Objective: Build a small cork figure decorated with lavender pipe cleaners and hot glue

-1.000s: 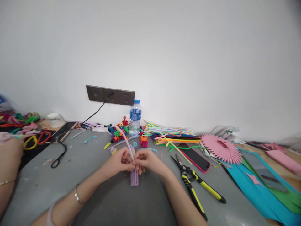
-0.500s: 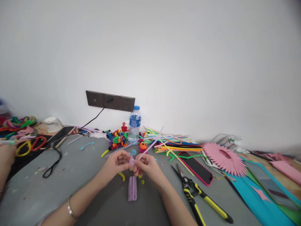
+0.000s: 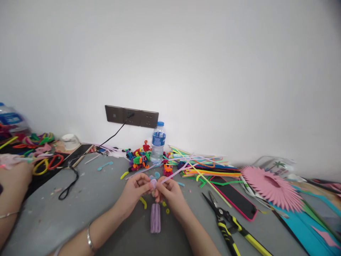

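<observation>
Between my two hands, above the grey table (image 3: 106,199), is a small coiled piece of light purple pipe cleaner (image 3: 153,182). My left hand (image 3: 138,190) pinches its left side between thumb and fingers. My right hand (image 3: 167,192) is closed on its right side, where a long lilac stem (image 3: 177,172) sticks out up and to the right. Just below the hands a purple bundle of folded pipe cleaners (image 3: 155,218) lies on the table. Small yellow pieces (image 3: 143,202) rest beside it.
Pliers (image 3: 226,220) and a pink-edged phone (image 3: 236,197) lie at the right, near a pink pleated paper disc (image 3: 271,186). Behind stand a water bottle (image 3: 158,142), colourful small figures (image 3: 140,158) and pipe cleaners (image 3: 207,167). Another person's hand (image 3: 16,181) is at the far left.
The view has swung slightly left, so things sit further right. Both my hands keep hold of the purple piece. The other person's hand shows more, with something pale pink in it.
</observation>
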A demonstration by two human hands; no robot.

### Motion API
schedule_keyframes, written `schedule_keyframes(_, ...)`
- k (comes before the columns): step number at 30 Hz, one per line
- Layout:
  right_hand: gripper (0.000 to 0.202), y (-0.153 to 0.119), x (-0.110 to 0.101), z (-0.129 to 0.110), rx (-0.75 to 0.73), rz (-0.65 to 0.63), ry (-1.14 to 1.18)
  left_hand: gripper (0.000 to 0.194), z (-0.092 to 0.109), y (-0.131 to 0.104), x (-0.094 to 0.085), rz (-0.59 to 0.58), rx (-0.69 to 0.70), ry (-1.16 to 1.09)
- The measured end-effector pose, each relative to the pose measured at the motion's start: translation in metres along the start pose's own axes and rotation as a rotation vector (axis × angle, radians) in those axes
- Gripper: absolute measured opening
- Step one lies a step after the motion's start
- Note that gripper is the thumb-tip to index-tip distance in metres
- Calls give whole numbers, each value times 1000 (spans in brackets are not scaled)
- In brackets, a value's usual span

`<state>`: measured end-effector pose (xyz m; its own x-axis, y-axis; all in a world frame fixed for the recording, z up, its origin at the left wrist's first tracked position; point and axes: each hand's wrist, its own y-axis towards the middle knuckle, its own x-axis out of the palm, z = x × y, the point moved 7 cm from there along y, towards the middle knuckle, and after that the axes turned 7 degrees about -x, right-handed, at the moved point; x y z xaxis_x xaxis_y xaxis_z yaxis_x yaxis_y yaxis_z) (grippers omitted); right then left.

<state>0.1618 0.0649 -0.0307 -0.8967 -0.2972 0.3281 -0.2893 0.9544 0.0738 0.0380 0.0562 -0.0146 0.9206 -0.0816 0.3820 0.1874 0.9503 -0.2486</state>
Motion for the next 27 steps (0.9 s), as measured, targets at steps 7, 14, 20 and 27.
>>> schedule_keyframes(7, 45, -1, 1, -2, -73, 68, 10, 37, -8, -2, 11, -120, -34, -114)
schedule_keyframes(14, 41, -4, 7, -7, -128, 37, -43, 36, -5, -4, 12, -131, -18, -25)
schedule_keyframes(20, 33, -5, -2, -16, -181, 23, -66, 37, 3, -1, -7, 39, 53, 103)
schedule_keyframes(27, 29, -4, -3, -33, -262, -49, -108, 34, 8, -3, -8, 23, 109, 245)
